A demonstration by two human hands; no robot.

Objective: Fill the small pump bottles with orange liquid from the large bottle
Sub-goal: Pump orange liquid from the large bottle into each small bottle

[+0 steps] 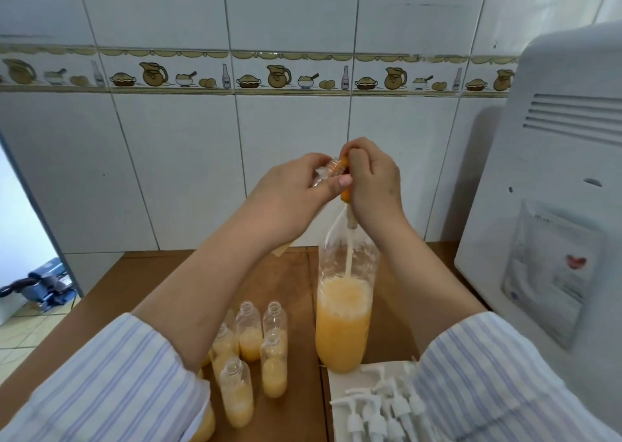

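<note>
1. Nearest: white pump heads (380, 411) lie loose on a white cloth (343, 379), just right of the open small pump bottles (250, 357) standing part-filled on the wooden counter (296, 273); I judge these light, thin-walled and easy to tip; best held round the body.
2. Middle: large bottle (343, 320) stands upright, about half full of orange liquid; I judge it heavy and soft-sided; a siphon tube (350, 253) runs down into it.
3. Far, raised near the tiled wall: my left hand (296, 195) curls round a tilted small clear bottle (331, 170), thumb across its neck; my right hand (373, 179) pinches an orange pump bulb (345, 195) at the bottle's mouth; bulb sits directly above the large bottle; likely slippery if wet.
</note>
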